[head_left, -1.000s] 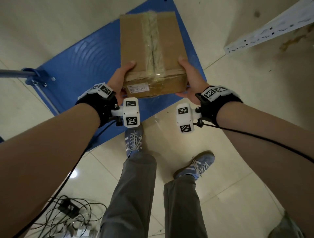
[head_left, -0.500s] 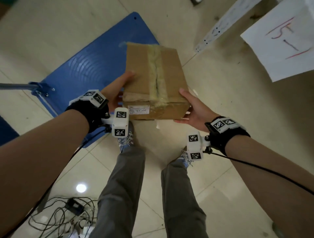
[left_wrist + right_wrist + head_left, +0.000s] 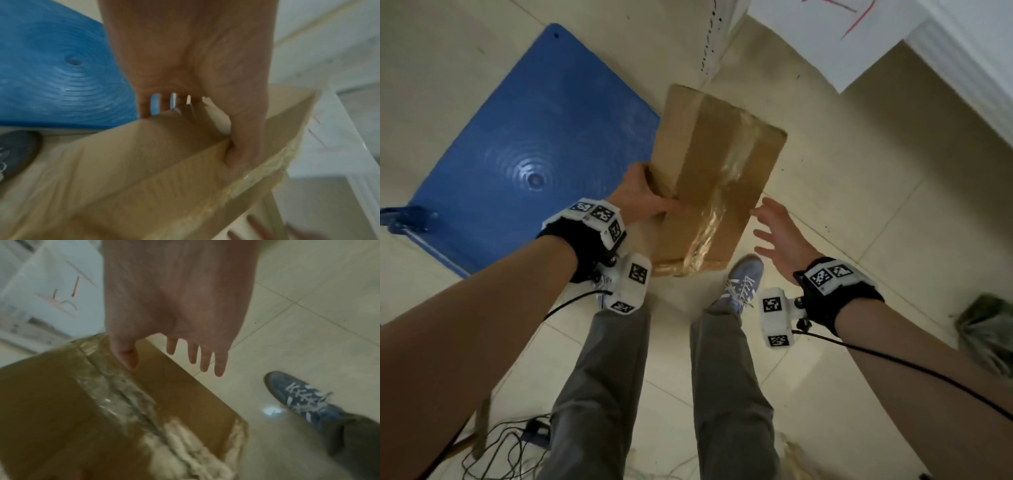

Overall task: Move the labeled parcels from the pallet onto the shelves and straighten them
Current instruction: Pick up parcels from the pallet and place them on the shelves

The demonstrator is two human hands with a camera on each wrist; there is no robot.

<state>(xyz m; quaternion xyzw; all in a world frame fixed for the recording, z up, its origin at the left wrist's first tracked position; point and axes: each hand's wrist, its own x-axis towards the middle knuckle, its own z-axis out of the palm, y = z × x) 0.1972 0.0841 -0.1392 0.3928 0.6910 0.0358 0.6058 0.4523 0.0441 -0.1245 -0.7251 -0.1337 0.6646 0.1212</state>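
Observation:
A brown cardboard parcel sealed with clear tape hangs in the air above the floor, tilted, with its label hidden. My left hand grips its left edge, thumb on the top face and fingers round the side. The left wrist view shows the same parcel with my thumb pressed into its corner. My right hand is off the parcel, just to its right, fingers spread and straight. From the right wrist, the fingers hang beside the taped parcel without touching it.
The blue pallet lies on the tiled floor at left, bare. A white shelf upright and a white sheet with red marks stand ahead. My feet in blue shoes are below. Cables lie at lower left.
The parcel has swung to the right, away from the pallet and toward the shelf. My right hand has let go of it and opened; the left hand alone holds it.

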